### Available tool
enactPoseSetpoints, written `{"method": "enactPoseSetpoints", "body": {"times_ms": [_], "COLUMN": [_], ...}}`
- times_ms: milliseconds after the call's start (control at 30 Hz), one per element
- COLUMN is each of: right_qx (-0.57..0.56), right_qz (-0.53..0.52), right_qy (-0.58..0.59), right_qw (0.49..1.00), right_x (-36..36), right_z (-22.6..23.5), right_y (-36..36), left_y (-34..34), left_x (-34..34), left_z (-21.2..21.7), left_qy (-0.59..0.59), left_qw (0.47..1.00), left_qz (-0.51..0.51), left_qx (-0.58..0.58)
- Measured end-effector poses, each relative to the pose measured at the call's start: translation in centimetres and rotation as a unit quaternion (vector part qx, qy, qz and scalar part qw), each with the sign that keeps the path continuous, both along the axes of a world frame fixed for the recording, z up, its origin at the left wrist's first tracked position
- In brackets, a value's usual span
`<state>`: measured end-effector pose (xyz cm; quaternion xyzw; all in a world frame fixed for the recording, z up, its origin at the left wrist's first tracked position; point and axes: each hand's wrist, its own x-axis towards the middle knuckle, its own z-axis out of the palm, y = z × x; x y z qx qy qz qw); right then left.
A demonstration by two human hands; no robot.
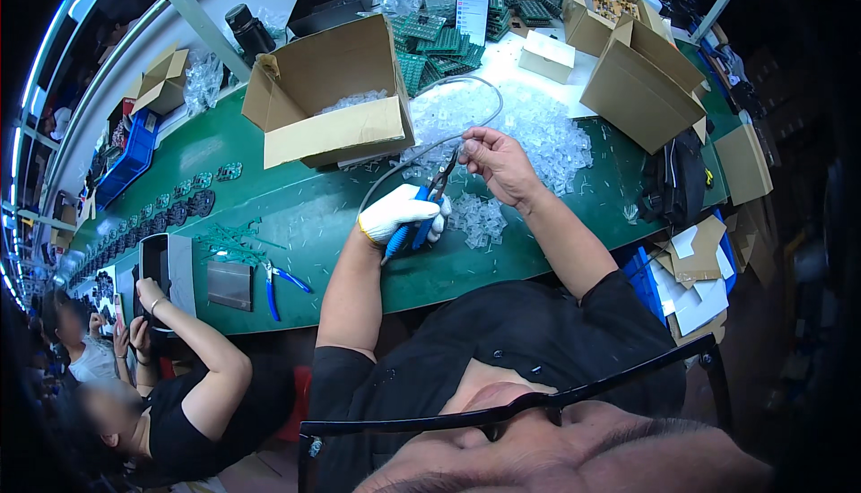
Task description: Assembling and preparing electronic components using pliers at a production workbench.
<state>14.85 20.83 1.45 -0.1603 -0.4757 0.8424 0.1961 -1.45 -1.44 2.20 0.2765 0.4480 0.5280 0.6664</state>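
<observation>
My left hand (395,213), in a white glove, is wrapped round the blue handles of cutting pliers (420,228). The jaws of the pliers point up toward my bare right hand (504,168). Thumb and fingers of that hand are pinched together right at the jaws; what they hold is too small to make out. A grey cable (363,195) runs past my left wrist and loops over the heap of clear plastic pieces (547,130) beyond my hands. A smaller cluster of clear pieces (477,220) lies just below my right hand.
An open cardboard box (336,139) with clear pieces inside stands left of the heap. Green circuit boards (439,42) are stacked behind, near a small white box (545,56). Another pair of blue-handled pliers (273,291) lies at left. A co-worker (202,385) sits further left.
</observation>
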Motion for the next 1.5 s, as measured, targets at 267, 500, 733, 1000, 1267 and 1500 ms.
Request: {"method": "enactPoseSetpoints", "body": {"times_ms": [267, 500, 733, 1000, 1267, 1500], "right_qx": [0.011, 0.086, 0.090, 0.067, 0.500, 0.619], "right_qz": [0.004, -0.022, -0.029, -0.014, 0.007, 0.003], "right_qy": [-0.010, -0.056, -0.078, -0.073, -0.120, -0.083], "right_qw": [1.000, 0.995, 0.992, 0.995, 0.857, 0.781], "right_x": [0.1, 0.0, 0.6, 1.3, 3.9, 5.0], "right_z": [0.7, 1.8, 1.9, 0.9, -0.4, -1.9], "right_y": [-0.1, -0.7, -0.5, 0.1, -0.2, -0.5], "left_y": [0.0, 0.0, 0.1, 0.5, 0.0, -0.2], "left_x": [-0.1, 0.6, 0.9, -0.2, -0.7, 0.9], "left_z": [0.1, 0.5, 1.9, -0.5, -3.2, -1.8], "left_qy": [0.007, 0.025, 0.139, 0.008, -0.107, 0.028], "left_qw": [1.000, 0.999, 0.989, 1.000, 0.994, 0.997], "left_qz": [0.000, 0.011, -0.001, 0.017, 0.027, 0.068], "left_qx": [-0.005, -0.017, -0.041, -0.007, 0.028, 0.008]}}
